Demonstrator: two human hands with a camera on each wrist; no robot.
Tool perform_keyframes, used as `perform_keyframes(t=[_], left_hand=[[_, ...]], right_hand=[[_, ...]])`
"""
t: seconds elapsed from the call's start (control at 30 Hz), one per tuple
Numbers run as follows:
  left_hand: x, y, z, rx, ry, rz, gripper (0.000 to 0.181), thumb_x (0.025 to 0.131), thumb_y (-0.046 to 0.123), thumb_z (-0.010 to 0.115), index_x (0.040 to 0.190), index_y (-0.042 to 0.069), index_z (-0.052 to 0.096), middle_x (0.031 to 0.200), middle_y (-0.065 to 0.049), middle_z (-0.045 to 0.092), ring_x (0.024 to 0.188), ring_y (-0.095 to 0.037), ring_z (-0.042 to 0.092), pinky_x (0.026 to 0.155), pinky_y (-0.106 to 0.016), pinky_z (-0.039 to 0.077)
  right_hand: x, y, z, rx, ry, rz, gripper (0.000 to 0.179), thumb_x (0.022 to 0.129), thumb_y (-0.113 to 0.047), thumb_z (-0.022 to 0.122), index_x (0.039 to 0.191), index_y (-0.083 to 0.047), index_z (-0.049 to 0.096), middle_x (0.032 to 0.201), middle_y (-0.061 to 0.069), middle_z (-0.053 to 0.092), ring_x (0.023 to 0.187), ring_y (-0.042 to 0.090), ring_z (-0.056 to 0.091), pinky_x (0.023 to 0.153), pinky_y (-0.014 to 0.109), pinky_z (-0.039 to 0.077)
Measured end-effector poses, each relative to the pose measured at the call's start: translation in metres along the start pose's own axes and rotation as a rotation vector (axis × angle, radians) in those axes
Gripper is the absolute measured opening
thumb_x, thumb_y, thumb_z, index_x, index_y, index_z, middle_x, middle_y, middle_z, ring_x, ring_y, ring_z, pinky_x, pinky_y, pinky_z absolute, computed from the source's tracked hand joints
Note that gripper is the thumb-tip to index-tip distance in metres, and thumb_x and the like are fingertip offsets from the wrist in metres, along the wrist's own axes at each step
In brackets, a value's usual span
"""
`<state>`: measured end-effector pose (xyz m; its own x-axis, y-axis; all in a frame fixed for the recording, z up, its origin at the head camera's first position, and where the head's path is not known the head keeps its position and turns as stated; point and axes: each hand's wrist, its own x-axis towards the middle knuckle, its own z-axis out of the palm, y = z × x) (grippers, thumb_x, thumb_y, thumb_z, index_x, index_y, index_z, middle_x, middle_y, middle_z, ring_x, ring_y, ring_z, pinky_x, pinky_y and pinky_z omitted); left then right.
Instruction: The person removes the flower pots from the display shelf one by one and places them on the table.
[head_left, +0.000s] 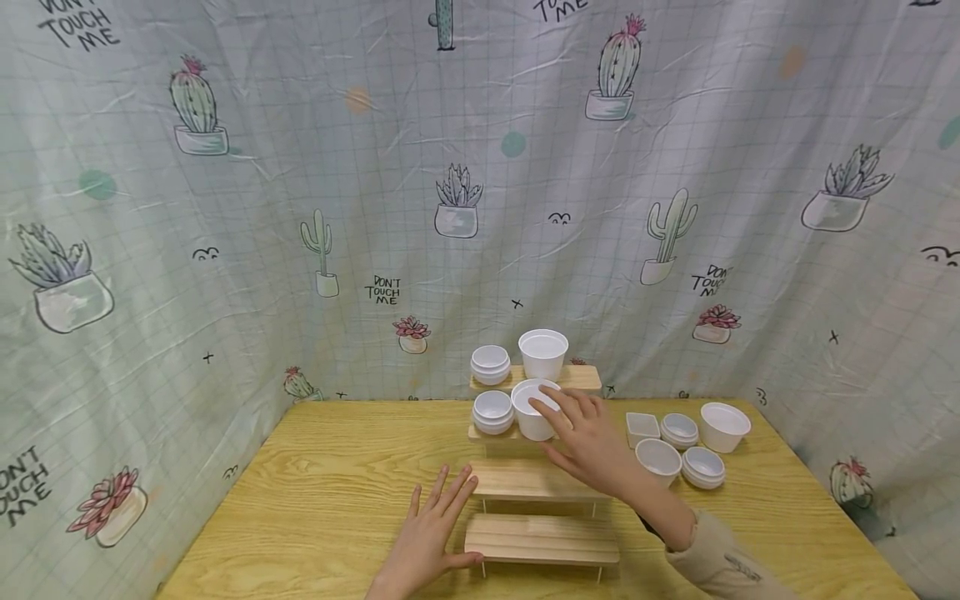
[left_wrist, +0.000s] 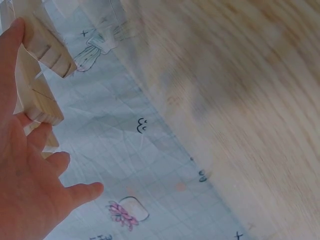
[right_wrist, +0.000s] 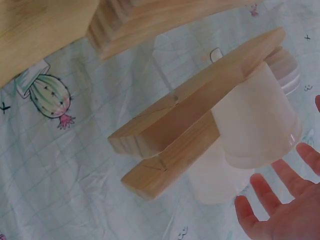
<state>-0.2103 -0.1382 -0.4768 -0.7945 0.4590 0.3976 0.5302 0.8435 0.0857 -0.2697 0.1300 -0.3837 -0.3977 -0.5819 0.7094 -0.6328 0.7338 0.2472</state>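
Observation:
A wooden tiered stand (head_left: 540, 537) rises in steps on the table. My left hand (head_left: 426, 533) is spread at its left side, thumb by the lowest shelf; in the left wrist view, fingertips of the left hand (left_wrist: 30, 185) touch the shelf ends. My right hand (head_left: 592, 442) reaches over a white round pot (head_left: 532, 423) on the second shelf from the top. In the right wrist view, the fingers of the right hand (right_wrist: 290, 215) are extended and spread near the rim of that pot (right_wrist: 257, 120). Left of it sits a ribbed white pot (head_left: 492, 414).
On the top shelf stand another ribbed pot (head_left: 491, 367) and a taller pot (head_left: 543, 357). Right of the stand, several white containers, including a square one (head_left: 642, 427) and a large round one (head_left: 724, 427), rest on the table (head_left: 337, 475). A cactus-print curtain (head_left: 300, 167) hangs behind.

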Motion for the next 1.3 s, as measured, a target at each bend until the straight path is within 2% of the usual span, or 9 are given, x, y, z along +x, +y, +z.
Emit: perform_keyframes(t=[0.1,0.17,0.23,0.43,0.73,1.3], left_hand=[[0.000,0.000,0.000,-0.007,-0.006,-0.004,0.098,0.064,0.064,0.061,0.142,0.019,0.023,0.148,-0.002,0.024,0.133,-0.035,0.024,0.092,-0.067,0.031],[0.000,0.000,0.000,-0.006,-0.004,-0.005,0.098,0.064,0.064,0.060,0.142,0.019,0.024,0.148,-0.002,0.024,0.134,-0.034,0.024,0.092,-0.067,0.031],[0.000,0.000,0.000,-0.008,-0.004,-0.007,0.098,0.064,0.065,0.059,0.142,0.020,0.023,0.148,-0.001,0.024,0.134,-0.034,0.023,0.092,-0.066,0.031],[0.000,0.000,0.001,-0.008,-0.001,-0.002,0.098,0.064,0.065,0.059,0.142,0.019,0.023,0.148,-0.002,0.025,0.133,-0.036,0.025,0.092,-0.067,0.031],[0.000,0.001,0.000,-0.033,0.002,0.003,0.097,0.064,0.062,0.062,0.142,0.017,0.025,0.149,-0.002,0.023,0.133,-0.036,0.024,0.091,-0.068,0.030],[0.000,0.000,0.001,-0.042,0.019,0.008,0.097,0.065,0.061,0.062,0.142,0.017,0.025,0.150,0.001,0.020,0.133,-0.036,0.025,0.092,-0.068,0.030]], right_hand=[[0.003,0.000,0.004,-0.008,-0.028,0.005,0.052,0.090,-0.047,0.041,0.132,-0.017,0.042,0.133,0.009,0.044,0.109,0.032,0.046,0.082,0.047,0.038],[0.005,-0.001,0.007,0.000,-0.041,0.016,0.056,0.083,-0.042,0.055,0.132,-0.018,0.041,0.134,0.008,0.044,0.111,0.033,0.046,0.083,0.048,0.038],[0.007,-0.001,0.010,0.009,-0.050,0.031,0.061,0.077,-0.037,0.063,0.132,-0.019,0.042,0.135,0.008,0.044,0.113,0.033,0.045,0.083,0.049,0.038],[0.013,0.002,0.017,0.033,-0.056,0.061,0.056,0.078,-0.036,0.065,0.129,-0.021,0.047,0.132,0.006,0.047,0.110,0.033,0.048,0.081,0.050,0.039],[0.018,0.008,0.020,0.098,-0.060,0.059,0.054,0.076,-0.036,0.068,0.125,-0.024,0.050,0.130,0.007,0.050,0.108,0.031,0.048,0.080,0.050,0.038],[0.021,0.012,0.025,0.113,-0.050,0.047,0.054,0.075,-0.039,0.068,0.124,-0.024,0.051,0.127,0.007,0.051,0.105,0.030,0.048,0.077,0.046,0.037]])
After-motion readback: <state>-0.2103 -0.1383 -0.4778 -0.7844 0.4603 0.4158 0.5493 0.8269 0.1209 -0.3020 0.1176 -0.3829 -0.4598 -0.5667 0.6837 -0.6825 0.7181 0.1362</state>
